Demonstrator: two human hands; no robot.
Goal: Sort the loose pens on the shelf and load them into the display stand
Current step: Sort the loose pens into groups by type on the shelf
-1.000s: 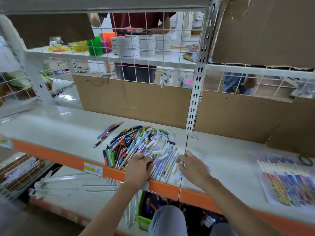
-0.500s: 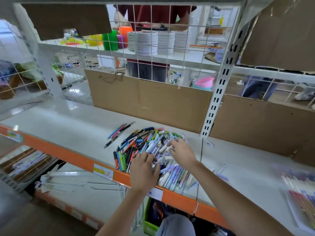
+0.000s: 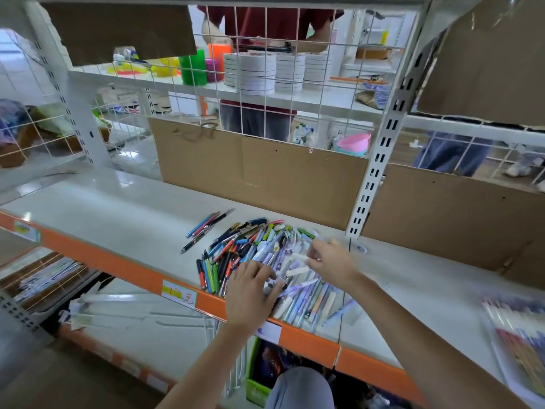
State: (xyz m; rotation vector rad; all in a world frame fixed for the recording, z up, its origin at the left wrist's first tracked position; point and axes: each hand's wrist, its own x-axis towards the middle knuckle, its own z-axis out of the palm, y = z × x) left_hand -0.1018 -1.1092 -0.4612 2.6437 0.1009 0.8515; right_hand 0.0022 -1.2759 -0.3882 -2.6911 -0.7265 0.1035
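Observation:
A heap of loose pens (image 3: 253,249) in many colours lies on the white shelf (image 3: 124,219), reaching its orange front edge. My left hand (image 3: 250,290) rests flat on the near side of the heap, fingers spread over the pens. My right hand (image 3: 331,258) reaches in from the right, its fingertips among the pale lilac and white pens; whether they pinch one is hidden. Three pens (image 3: 206,228) lie apart, left of the heap. A blurred tray of sorted pens (image 3: 519,346) lies at the far right of the shelf.
A perforated white upright post (image 3: 374,175) stands behind the heap, with cardboard backing (image 3: 259,169) on both sides. Behind the wire mesh (image 3: 265,93) a person stands at another shelf holding stacked white rolls (image 3: 256,72). A green box (image 3: 256,391) sits below.
My right hand has moved from the heap's near right edge up onto its far right side. My left hand stays on the near side. The view has swung left.

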